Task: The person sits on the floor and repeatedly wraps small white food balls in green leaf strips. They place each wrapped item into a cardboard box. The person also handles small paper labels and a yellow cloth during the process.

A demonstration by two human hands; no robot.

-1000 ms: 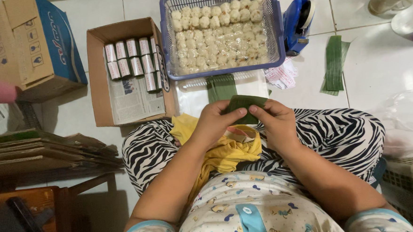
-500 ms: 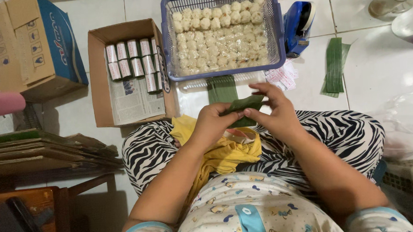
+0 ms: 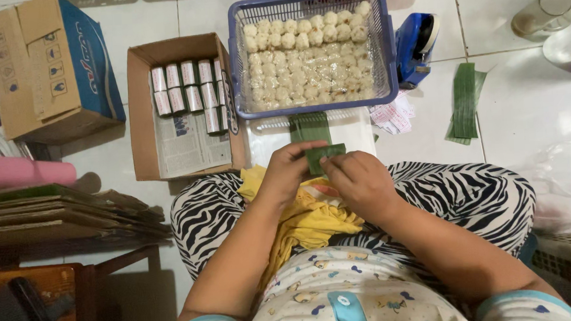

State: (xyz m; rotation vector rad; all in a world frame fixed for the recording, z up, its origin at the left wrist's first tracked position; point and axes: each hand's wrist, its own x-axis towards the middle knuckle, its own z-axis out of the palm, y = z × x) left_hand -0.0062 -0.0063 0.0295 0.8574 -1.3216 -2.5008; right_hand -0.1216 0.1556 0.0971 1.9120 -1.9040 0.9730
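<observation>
Your folded green leaf parcel (image 3: 325, 157) looks tighter now; your left hand (image 3: 288, 174) and right hand (image 3: 361, 184) both pinch it shut.

Home floor (tiled (image 3: 524, 109)), snack basket (image 3: 385, 77), boxes.

And the leaf (image 3: 325, 157) is tighter now: 1 second ago it lay broad and flat under both hands, at the half-second mark it stretched out long and slanted, and here it's a small folded packet. The left hand (image 3: 287, 175) has curled in, fingertips pinching the packet's left edge. The right hand (image 3: 363, 184) has drawn back from over the top, its fingers on the lower right corner.
</observation>
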